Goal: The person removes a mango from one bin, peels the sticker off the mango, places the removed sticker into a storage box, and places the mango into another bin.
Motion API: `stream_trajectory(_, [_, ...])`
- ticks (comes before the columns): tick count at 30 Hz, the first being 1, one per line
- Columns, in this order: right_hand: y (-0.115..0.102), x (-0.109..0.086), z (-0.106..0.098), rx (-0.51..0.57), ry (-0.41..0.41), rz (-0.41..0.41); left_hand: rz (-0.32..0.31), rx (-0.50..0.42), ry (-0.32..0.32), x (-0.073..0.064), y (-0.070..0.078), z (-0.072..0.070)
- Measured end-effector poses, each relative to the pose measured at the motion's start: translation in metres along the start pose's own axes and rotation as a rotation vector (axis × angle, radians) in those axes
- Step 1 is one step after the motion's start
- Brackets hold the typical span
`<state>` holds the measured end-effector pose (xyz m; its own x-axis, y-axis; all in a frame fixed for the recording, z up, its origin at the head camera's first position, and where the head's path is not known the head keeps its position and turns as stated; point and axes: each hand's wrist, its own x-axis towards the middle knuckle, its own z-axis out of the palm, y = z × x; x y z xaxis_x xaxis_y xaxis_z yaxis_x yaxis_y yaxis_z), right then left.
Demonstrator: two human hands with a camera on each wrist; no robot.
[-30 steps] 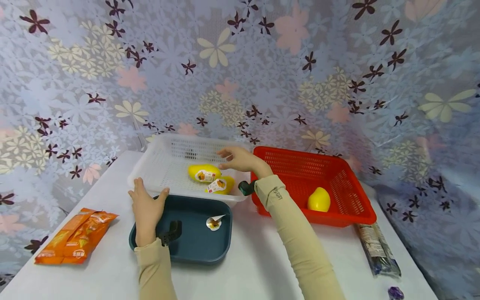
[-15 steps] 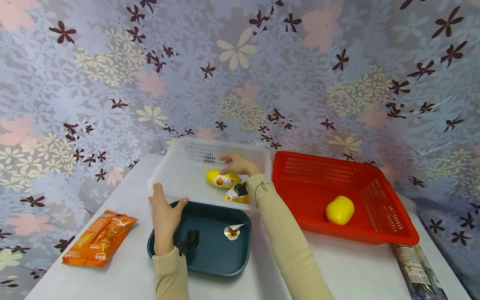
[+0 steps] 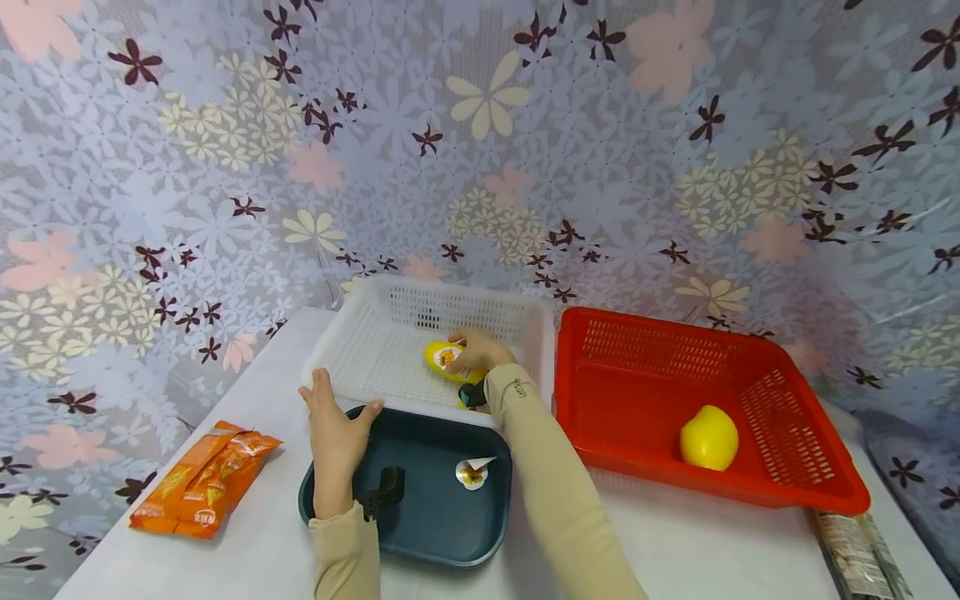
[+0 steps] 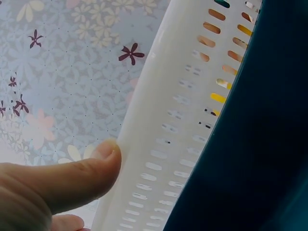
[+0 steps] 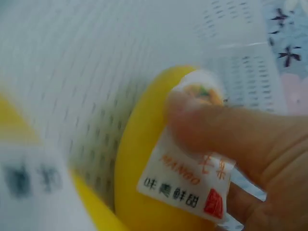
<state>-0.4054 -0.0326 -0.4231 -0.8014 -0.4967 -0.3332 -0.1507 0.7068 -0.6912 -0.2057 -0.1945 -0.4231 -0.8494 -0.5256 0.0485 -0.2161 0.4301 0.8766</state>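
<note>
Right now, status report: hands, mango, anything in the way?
Right hand on rear mango, inside white basket. Left hand by basket's near-left corner. Second mango close alongside.

From my end I see smooth skin on the mango [image 5: 137, 149], a paper-like label [image 5: 168, 180], matt perforated plastic on the white basket [image 3: 367, 362], glossier plastic on the red basket [image 3: 622, 400], a smooth plastic tray [image 3: 431, 521], a shiny, crinkled film packet [image 3: 206, 479] and a matt cloth sleeve [image 3: 555, 475].
</note>
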Motion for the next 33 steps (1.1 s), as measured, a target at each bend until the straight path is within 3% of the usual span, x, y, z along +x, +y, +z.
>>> stream_trajectory(5, [-0.011, -0.007, 0.003, -0.13, 0.046, 0.022, 0.025, 0.004, 0.007, 0.001, 0.001, -0.002])
stream_trajectory(8, [-0.025, -0.017, -0.004, -0.138, 0.049, -0.019, 0.03, 0.001, 0.004, 0.001, 0.003, -0.004])
stream_trajectory(15, [-0.039, -0.055, -0.023, 0.032, 0.078, -0.159, 0.038, 0.011, -0.012, 0.002, 0.003, -0.007])
stream_trajectory(22, [-0.021, -0.102, -0.028, 0.156, 0.106, -0.142, 0.041, -0.026, -0.028, -0.004, 0.003, 0.001])
stream_trajectory(27, [-0.008, -0.147, -0.022, 0.277, 0.135, -0.191, 0.032, -0.031, -0.049, -0.005, 0.004, 0.004])
stream_trajectory(33, [0.017, -0.198, 0.0, 0.416, 0.118, -0.261, 0.051, 0.012, -0.029, -0.006, 0.003, -0.003])
